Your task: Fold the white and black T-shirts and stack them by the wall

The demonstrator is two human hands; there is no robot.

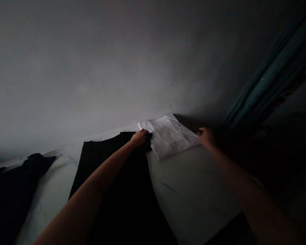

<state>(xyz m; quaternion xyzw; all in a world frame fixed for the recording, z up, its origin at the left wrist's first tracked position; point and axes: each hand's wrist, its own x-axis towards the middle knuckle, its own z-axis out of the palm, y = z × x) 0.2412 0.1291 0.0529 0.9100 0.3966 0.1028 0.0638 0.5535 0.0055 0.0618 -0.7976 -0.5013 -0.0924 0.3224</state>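
**Three cloths on a bed [193, 194], two hands at the white one**

One white cloth [172, 137] lies at the bed's far edge, against a grey wall [91, 68], with its surface slightly creased. The left hand [139, 137] is closed in a pinch on the cloth's left corner, just where that corner meets the top of a black garment [117, 183]. The right hand [206, 137] is at the cloth's right corner, its fingers [200, 132] curled and touching it; in this dim light, you cannot tell whether they grip it or only rest there. Neither hand is spread flat.

The black garment runs from the far edge toward the near side of the bed, beside the white cloth. A second dark garment [12, 194] lies at the bed's left side, well apart from both hands. One teal curtain [267, 71] hangs beyond the far right corner of the bed.
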